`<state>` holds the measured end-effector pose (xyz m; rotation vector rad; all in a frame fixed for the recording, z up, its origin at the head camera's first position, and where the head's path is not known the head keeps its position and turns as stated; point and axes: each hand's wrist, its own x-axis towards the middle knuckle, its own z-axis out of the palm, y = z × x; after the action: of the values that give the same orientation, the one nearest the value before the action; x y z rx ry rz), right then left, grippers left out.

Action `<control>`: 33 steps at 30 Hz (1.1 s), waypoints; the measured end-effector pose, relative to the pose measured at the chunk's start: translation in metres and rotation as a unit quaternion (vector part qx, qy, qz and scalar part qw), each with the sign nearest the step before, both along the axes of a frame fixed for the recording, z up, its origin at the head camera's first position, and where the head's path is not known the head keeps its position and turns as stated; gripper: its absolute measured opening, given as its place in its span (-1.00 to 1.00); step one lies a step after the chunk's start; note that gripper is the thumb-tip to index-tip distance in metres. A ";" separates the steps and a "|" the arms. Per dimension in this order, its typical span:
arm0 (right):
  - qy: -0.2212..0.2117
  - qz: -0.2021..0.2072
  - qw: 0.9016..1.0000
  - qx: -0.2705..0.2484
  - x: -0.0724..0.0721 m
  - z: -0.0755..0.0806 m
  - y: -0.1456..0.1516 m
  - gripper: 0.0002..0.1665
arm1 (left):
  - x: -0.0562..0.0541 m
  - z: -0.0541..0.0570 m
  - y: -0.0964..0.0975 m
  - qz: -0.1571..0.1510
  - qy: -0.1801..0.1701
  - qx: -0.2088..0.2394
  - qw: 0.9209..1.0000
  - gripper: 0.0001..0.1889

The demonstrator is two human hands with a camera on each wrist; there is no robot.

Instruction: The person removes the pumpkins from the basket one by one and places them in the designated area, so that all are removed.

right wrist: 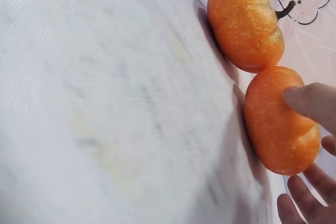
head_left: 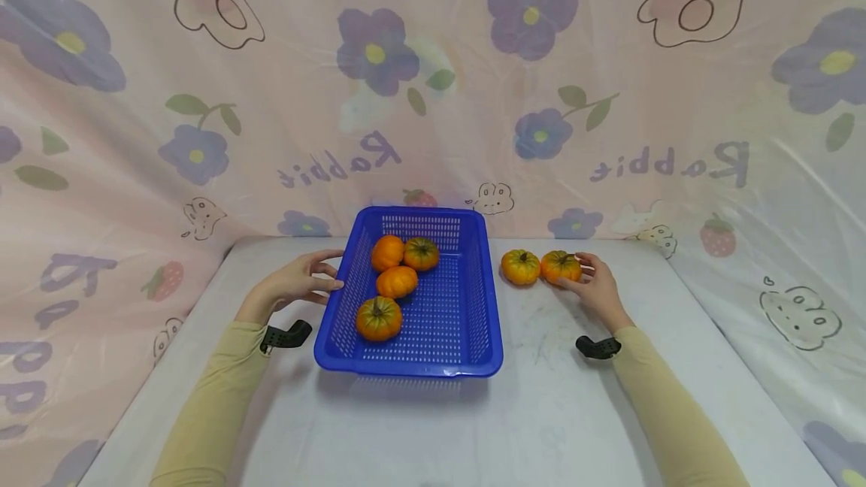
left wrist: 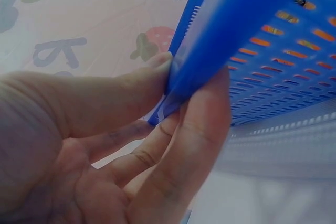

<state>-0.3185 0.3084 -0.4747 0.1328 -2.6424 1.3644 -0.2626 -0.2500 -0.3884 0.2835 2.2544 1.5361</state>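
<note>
A blue plastic basket stands in the middle, with several small orange pumpkins grouped toward its left side. My left hand holds the basket's left edge. In the left wrist view its thumb lies on one side of the rim and the fingers on the other. To the right of the basket, two more small pumpkins sit side by side on the table. My right hand grips the outer pumpkin, thumb on its near side and fingers around its right. The inner pumpkin touches it.
A white-covered table carries everything. Behind and at both sides hangs a pale pink curtain printed with flowers and rabbits. A black wrist mount is on the left wrist, another black mount on the right.
</note>
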 end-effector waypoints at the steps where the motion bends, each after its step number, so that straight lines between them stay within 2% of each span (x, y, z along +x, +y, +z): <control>1: -0.001 0.001 1.000 -0.001 0.001 0.002 0.001 -0.15 | 0.000 0.000 0.000 0.001 0.000 -0.001 1.000 -0.20; 8: 0.013 0.006 1.000 -0.006 0.009 0.020 0.012 -0.16 | -0.001 -0.001 0.001 -0.003 0.000 -0.006 1.000 -0.18; 17: 0.016 0.021 0.999 -0.028 0.012 0.056 0.014 -0.08 | -0.002 -0.003 -0.001 -0.004 0.001 -0.002 1.000 -0.18; 25: 0.009 0.076 0.995 -0.068 0.015 0.083 -0.011 -0.08 | -0.001 -0.001 0.000 -0.001 0.000 -0.007 1.000 -0.18; 32: 0.006 0.142 0.986 -0.086 0.039 0.129 -0.056 -0.16 | -0.001 0.000 0.000 0.000 0.001 -0.013 1.000 -0.19; 33: 0.008 0.148 0.985 -0.086 0.039 0.131 -0.061 -0.16 | -0.001 0.000 0.000 0.000 0.001 -0.013 1.000 -0.19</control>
<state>-0.2795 0.2478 -0.3433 0.5303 -2.5532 1.6648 -0.2638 -0.2500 -0.3886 0.2790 2.2735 1.5066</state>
